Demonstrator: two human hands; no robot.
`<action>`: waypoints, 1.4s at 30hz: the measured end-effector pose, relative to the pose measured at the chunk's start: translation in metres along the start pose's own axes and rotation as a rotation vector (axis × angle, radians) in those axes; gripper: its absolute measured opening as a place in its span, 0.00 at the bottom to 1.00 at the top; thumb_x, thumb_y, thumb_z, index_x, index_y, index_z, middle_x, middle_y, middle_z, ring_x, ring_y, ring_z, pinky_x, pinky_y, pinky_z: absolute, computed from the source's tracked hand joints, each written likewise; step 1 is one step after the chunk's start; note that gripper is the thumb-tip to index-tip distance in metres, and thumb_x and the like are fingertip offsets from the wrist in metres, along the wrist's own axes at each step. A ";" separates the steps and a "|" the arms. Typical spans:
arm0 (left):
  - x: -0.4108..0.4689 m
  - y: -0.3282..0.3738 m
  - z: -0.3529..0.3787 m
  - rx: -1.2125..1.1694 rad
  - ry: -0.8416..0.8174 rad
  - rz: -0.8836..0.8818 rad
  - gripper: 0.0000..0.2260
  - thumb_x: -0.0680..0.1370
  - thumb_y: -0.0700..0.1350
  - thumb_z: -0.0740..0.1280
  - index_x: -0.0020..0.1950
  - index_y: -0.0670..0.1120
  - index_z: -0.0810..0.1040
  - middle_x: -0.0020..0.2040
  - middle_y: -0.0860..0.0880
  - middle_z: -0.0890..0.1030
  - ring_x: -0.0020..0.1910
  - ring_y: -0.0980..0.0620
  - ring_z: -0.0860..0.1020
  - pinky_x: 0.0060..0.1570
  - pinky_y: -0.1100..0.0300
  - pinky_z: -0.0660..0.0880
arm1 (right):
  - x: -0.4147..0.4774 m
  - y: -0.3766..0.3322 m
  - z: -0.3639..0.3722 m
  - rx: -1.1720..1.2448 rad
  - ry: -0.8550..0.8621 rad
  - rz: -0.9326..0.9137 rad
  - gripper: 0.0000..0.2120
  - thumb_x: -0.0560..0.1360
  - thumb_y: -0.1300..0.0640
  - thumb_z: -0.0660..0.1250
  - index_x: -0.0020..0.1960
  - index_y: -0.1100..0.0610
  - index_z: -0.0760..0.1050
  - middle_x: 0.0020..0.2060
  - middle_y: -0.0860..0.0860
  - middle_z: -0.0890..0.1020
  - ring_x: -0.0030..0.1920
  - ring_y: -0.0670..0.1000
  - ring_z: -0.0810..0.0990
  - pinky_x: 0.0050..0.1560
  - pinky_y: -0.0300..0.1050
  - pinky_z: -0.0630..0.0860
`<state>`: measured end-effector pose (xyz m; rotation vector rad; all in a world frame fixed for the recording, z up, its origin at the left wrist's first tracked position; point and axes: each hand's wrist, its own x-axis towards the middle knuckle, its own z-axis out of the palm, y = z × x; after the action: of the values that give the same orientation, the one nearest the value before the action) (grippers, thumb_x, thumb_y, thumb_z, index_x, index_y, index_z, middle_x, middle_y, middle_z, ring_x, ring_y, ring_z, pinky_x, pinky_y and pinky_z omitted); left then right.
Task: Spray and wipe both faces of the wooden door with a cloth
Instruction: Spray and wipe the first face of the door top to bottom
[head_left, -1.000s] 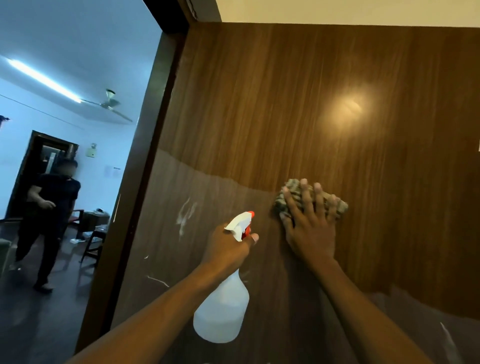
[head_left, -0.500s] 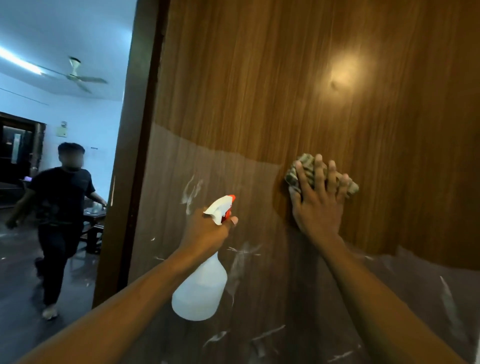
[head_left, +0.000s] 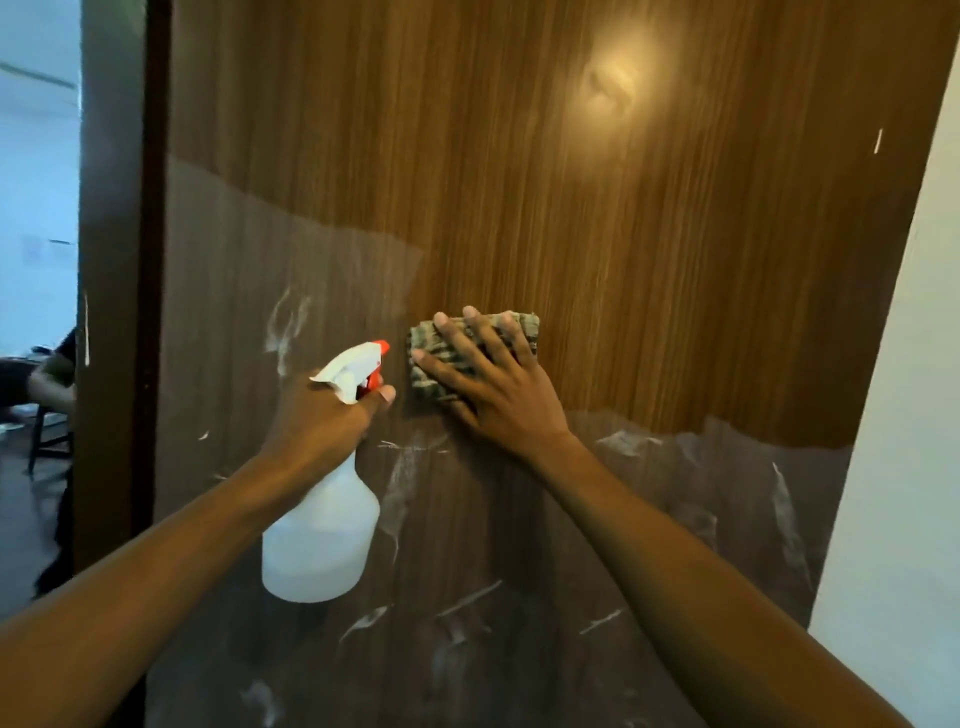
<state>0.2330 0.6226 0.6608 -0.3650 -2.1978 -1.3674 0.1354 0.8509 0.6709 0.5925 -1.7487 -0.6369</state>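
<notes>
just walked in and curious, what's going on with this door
A person is cleaning a wooden door. Their left hand grips a white spray bottle with its orange nozzle aimed at the door. Their right hand presses a folded striped cloth flat against the wood, fingers spread. The upper part of the door looks glossy brown, while the lower part is hazy with white streaks, so wiping remains there.

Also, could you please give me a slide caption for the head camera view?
The right hand presses a striped cloth against the wooden door while the left hand grips a white spray bottle.
</notes>
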 end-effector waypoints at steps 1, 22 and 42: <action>0.001 -0.002 -0.002 -0.003 -0.006 0.011 0.24 0.76 0.52 0.65 0.72 0.53 0.66 0.67 0.47 0.74 0.60 0.45 0.76 0.61 0.48 0.74 | -0.004 0.002 0.000 -0.018 -0.009 -0.002 0.29 0.82 0.40 0.54 0.81 0.43 0.52 0.82 0.54 0.53 0.81 0.60 0.48 0.79 0.63 0.47; 0.040 -0.085 -0.134 -0.031 0.089 -0.011 0.22 0.75 0.53 0.67 0.68 0.49 0.71 0.60 0.47 0.79 0.50 0.49 0.79 0.45 0.64 0.74 | 0.128 -0.102 -0.002 -0.016 0.130 0.636 0.27 0.83 0.41 0.54 0.80 0.43 0.57 0.81 0.54 0.57 0.80 0.61 0.53 0.78 0.64 0.47; 0.049 -0.121 -0.189 -0.033 0.105 -0.029 0.23 0.74 0.52 0.67 0.67 0.48 0.69 0.59 0.46 0.79 0.52 0.45 0.80 0.54 0.50 0.78 | 0.239 -0.155 0.002 0.025 0.141 0.525 0.28 0.84 0.39 0.48 0.82 0.45 0.53 0.81 0.53 0.54 0.81 0.60 0.50 0.77 0.67 0.48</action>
<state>0.1885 0.3971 0.6649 -0.2681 -2.1048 -1.4068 0.0850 0.5770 0.7307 0.1706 -1.6849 -0.2001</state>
